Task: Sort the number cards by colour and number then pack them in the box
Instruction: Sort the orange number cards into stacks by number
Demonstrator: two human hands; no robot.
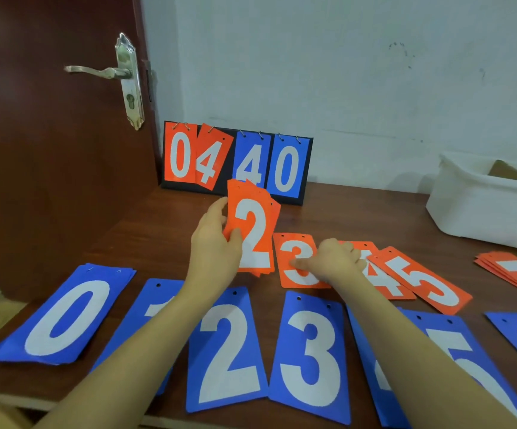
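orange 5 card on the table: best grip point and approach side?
Probably the orange 5 card at its lower right end, coming from the right. It lies flat and tilted; its upper left end sits over the orange 4 card beside the right hand, while the far end lies bare on the table. Slide fingers under that thin edge and pinch.

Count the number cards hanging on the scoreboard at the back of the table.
4: orange 0 far left, crooked orange 4 beside it, blue 4 next, blue 0 far right. More cards may hang hidden behind each.
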